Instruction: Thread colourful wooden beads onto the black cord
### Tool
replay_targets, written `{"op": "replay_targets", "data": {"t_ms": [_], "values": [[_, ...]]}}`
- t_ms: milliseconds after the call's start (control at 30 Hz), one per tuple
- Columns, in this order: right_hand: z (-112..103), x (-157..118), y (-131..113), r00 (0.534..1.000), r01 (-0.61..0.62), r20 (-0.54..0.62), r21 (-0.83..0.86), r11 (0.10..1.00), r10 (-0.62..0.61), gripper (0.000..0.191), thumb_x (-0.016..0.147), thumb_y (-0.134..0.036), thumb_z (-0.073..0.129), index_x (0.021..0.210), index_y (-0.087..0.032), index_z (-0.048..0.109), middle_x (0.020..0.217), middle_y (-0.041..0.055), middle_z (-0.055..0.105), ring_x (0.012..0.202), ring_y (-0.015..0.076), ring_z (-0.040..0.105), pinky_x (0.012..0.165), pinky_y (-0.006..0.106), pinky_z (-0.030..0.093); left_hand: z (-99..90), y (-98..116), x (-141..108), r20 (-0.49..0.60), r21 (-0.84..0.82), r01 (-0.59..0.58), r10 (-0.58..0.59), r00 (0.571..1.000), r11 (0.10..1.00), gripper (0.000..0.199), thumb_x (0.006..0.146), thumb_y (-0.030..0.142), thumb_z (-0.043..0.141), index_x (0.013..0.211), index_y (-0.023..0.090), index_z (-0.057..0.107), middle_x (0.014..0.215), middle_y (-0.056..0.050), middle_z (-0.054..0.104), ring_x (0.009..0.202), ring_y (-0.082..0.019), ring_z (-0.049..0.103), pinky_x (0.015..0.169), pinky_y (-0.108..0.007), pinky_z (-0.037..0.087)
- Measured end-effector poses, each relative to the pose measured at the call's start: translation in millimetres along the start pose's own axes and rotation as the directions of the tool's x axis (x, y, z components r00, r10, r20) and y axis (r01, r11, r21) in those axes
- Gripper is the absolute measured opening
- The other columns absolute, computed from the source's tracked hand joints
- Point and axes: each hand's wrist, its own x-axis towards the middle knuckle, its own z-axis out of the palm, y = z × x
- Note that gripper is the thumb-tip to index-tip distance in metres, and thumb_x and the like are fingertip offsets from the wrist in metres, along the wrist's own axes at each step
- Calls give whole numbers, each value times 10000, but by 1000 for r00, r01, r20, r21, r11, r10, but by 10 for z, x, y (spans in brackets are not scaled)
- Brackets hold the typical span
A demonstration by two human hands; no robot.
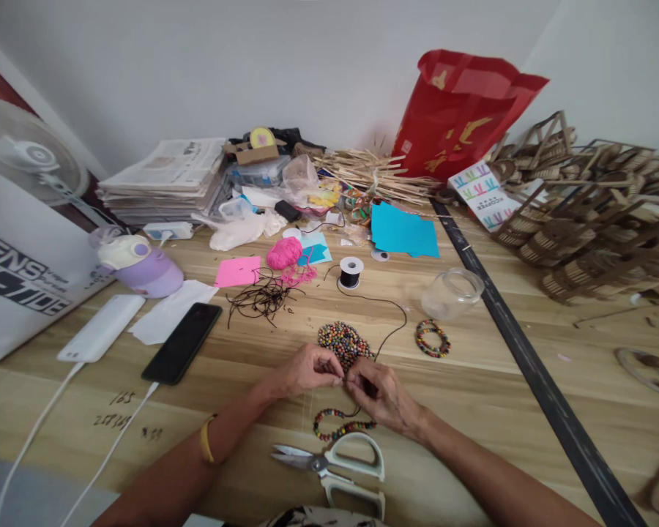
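My left hand [317, 368] and my right hand [383, 391] meet fingertip to fingertip at the near edge of a pile of multicoloured beads [341, 340]. Both are pinched closed. A thin black cord [405, 316] runs from a white spool [351, 272] into my right hand, which grips it. What my left fingertips hold is too small to make out. Below the hands, a curved string of beads [329, 433] lies on the table, with cord leading up toward my right hand. White-handled scissors [329, 462] lie nearest me, blades pointing left.
A coiled beaded bracelet [433, 339] and a glass jar [452, 294] stand to the right. Black cord scraps [266, 296], pink yarn [284, 253] and a phone [182, 344] lie left. Newspapers [165, 176], a red bag [455, 117] and small wooden baskets [582, 241] line the back and right.
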Motion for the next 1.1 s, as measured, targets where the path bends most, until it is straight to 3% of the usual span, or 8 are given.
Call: {"op": "replay_targets", "data": {"t_ms": [533,867,1100], "values": [[12,-2,12,1000,7,-7,-1,1000,-7,96,865,-147,494,783,-175,535,659,-5,514,557,108,468,513,208,364,24,35,-7,-11,47,-15,15,1000,999,109,685,197,697,742,105,678,668,-17,657,612,-101,542,595,-199,416],[44,-21,72,1000,-18,-16,17,1000,18,87,870,-193,553,790,-165,571,654,-1,559,558,104,489,512,201,389,40,-7,14,-14,-97,23,-25,1000,995,184,635,239,744,717,100,655,671,-21,653,620,-100,548,600,-205,414],[56,-20,81,999,-9,-33,31,999,10,126,886,-237,560,785,-164,576,653,8,576,563,110,510,517,208,399,18,-17,13,-14,-88,49,-50,999,995,205,622,257,761,701,90,673,624,-25,652,562,-90,535,547,-194,383]]}}
